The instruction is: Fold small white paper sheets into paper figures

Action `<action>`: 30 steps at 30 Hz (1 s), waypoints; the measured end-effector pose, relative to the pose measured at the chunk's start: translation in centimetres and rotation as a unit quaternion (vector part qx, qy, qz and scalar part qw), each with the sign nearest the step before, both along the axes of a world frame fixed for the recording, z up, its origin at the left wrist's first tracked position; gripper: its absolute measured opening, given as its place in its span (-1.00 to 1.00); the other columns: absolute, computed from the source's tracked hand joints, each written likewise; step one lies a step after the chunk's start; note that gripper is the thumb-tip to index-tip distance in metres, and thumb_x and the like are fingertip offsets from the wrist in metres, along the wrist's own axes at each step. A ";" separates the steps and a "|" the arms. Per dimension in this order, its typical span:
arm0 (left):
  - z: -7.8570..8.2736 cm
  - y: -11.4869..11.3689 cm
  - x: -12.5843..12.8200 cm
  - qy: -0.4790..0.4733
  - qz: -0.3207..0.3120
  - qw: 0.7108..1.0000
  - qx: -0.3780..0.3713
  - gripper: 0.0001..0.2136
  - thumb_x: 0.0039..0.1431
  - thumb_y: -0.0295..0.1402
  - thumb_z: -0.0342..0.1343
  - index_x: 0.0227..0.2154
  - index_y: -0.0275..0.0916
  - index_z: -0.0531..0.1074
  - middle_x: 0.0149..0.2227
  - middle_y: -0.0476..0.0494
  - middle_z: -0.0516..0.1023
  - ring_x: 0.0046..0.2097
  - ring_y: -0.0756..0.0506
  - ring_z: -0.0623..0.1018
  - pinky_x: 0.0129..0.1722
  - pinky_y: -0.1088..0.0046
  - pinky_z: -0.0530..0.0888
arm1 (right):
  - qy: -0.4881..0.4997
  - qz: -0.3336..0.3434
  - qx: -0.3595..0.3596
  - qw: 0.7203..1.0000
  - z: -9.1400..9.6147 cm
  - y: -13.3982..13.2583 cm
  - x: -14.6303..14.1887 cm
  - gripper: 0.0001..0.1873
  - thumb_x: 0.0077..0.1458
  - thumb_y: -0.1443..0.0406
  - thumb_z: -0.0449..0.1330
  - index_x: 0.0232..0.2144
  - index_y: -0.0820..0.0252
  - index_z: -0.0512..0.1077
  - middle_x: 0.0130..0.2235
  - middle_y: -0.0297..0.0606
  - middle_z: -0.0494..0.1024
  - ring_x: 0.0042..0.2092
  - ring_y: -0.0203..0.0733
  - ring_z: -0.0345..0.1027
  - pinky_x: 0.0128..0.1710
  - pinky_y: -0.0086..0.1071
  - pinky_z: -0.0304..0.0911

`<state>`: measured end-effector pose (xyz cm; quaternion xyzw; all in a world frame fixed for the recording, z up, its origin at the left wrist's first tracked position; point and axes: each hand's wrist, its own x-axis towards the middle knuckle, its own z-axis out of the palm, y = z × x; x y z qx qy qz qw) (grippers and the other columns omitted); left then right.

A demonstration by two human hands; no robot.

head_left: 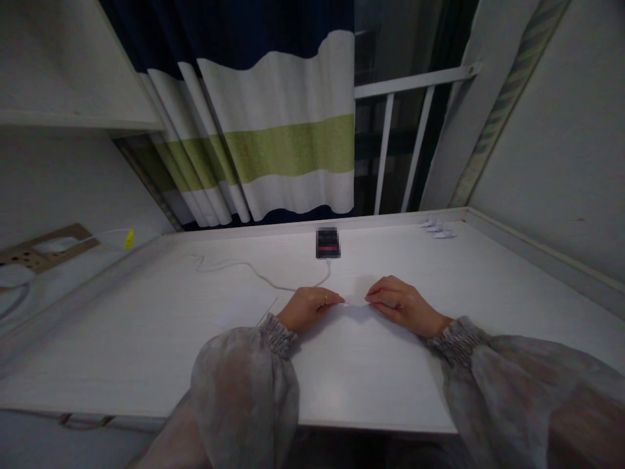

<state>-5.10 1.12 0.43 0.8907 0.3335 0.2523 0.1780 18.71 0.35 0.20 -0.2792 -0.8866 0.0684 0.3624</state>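
A small piece of white paper is stretched between my two hands, just above the white desk. My left hand, with a ring on one finger, pinches its left end. At the right end, the fingertips of my right hand are closed on it. The paper's lower part shows pale against the desktop, and its exact folds are too faint to make out. To the left of my left hand lie flat white sheets, partly hidden by my sleeve.
A phone-like device, blurred out, sits at the back with a white cable running left. Several small folded white paper pieces stand at the back right. A power strip is on the left wall; a striped curtain hangs behind.
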 end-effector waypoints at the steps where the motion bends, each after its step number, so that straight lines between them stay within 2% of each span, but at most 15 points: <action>1: 0.1 -0.1 -0.1 0.021 -0.015 0.999 0.026 -0.76 0.10 -0.46 -0.08 -0.27 -0.21 0.48 -0.23 -0.14 0.55 -0.16 -0.05 0.50 -0.14 0.42 0.38 | -0.026 0.010 0.041 0.999 -0.1 0.0 0.1 -0.82 0.07 0.36 0.05 -0.40 0.24 0.46 -0.37 -0.14 0.50 -0.31 -0.21 0.30 -0.28 -0.28 0.24; 3: 0.2 -0.3 -0.1 0.071 -0.041 0.994 0.072 -0.74 0.13 -0.47 -0.12 -0.25 -0.24 0.46 -0.20 -0.18 0.53 -0.14 -0.06 0.49 -0.14 0.41 0.38 | -0.074 0.025 0.099 0.992 -0.2 -0.1 0.1 -0.81 0.08 0.39 0.02 -0.39 0.25 0.45 -0.38 -0.14 0.49 -0.33 -0.21 0.27 -0.32 -0.29 0.24; 6: 0.3 -0.7 0.3 0.153 -0.072 0.978 0.122 -0.74 0.16 -0.43 -0.14 -0.24 -0.29 0.45 -0.19 -0.23 0.52 -0.16 -0.08 0.49 -0.16 0.39 0.39 | -0.139 0.049 0.140 0.979 -0.5 -0.4 0.2 -0.77 0.09 0.43 -0.02 -0.38 0.26 0.44 -0.38 -0.14 0.47 -0.33 -0.21 0.25 -0.32 -0.29 0.24; 9: 0.4 -1.3 0.8 0.188 -0.092 0.966 0.151 -0.72 0.18 -0.44 -0.18 -0.24 -0.31 0.44 -0.21 -0.24 0.51 -0.18 -0.07 0.46 -0.19 0.41 0.39 | -0.188 0.064 0.141 0.970 -0.8 -0.7 0.4 -0.73 0.11 0.45 -0.07 -0.34 0.27 0.44 -0.38 -0.12 0.47 -0.31 -0.19 0.26 -0.31 -0.27 0.24; 13: 0.3 -1.8 1.2 0.176 -0.092 0.968 0.155 -0.73 0.17 -0.48 -0.18 -0.29 -0.36 0.45 -0.25 -0.28 0.49 -0.19 -0.09 0.42 -0.17 0.37 0.37 | -0.199 0.064 0.105 0.972 -1.0 -0.8 0.8 -0.69 0.14 0.42 -0.10 -0.25 0.26 0.43 -0.35 -0.10 0.46 -0.30 -0.19 0.28 -0.32 -0.27 0.27; 17: 0.0 -2.0 1.4 0.114 -0.079 0.985 0.099 -0.73 0.07 -0.57 -0.13 -0.23 -0.37 0.42 -0.20 -0.28 0.45 -0.16 -0.07 0.40 -0.15 0.39 0.37 | -0.171 0.068 0.051 0.982 -0.9 -0.8 0.8 -0.71 0.14 0.40 -0.07 -0.29 0.24 0.45 -0.33 -0.10 0.45 -0.29 -0.20 0.29 -0.32 -0.30 0.28; 20: -0.2 -2.1 1.5 0.068 -0.080 0.994 0.036 -0.73 0.07 -0.52 -0.08 -0.18 -0.30 0.42 -0.20 -0.23 0.44 -0.19 -0.03 0.41 -0.15 0.43 0.37 | -0.153 0.071 0.010 0.986 -0.7 -0.9 0.7 -0.73 0.14 0.37 -0.05 -0.32 0.23 0.46 -0.33 -0.11 0.44 -0.29 -0.21 0.28 -0.30 -0.32 0.28; 25: -0.5 -1.8 2.3 0.024 -0.047 0.997 -0.047 -0.82 0.09 -0.42 -0.01 -0.33 -0.28 0.49 -0.30 -0.16 0.45 -0.28 0.00 0.42 -0.23 0.48 0.37 | -0.145 0.070 -0.007 0.987 -0.7 -0.9 0.6 -0.74 0.14 0.35 -0.03 -0.34 0.23 0.47 -0.32 -0.12 0.43 -0.27 -0.21 0.28 -0.27 -0.32 0.28; 30: -0.6 -1.2 3.0 -0.025 0.020 0.992 -0.120 -0.92 -0.03 -0.42 0.12 -0.44 -0.30 0.48 -0.39 -0.07 0.42 -0.37 0.03 0.40 -0.32 0.52 0.35 | -0.142 0.068 -0.004 0.988 -0.7 -0.8 0.5 -0.74 0.14 0.33 -0.03 -0.34 0.23 0.46 -0.33 -0.13 0.43 -0.28 -0.21 0.29 -0.27 -0.32 0.28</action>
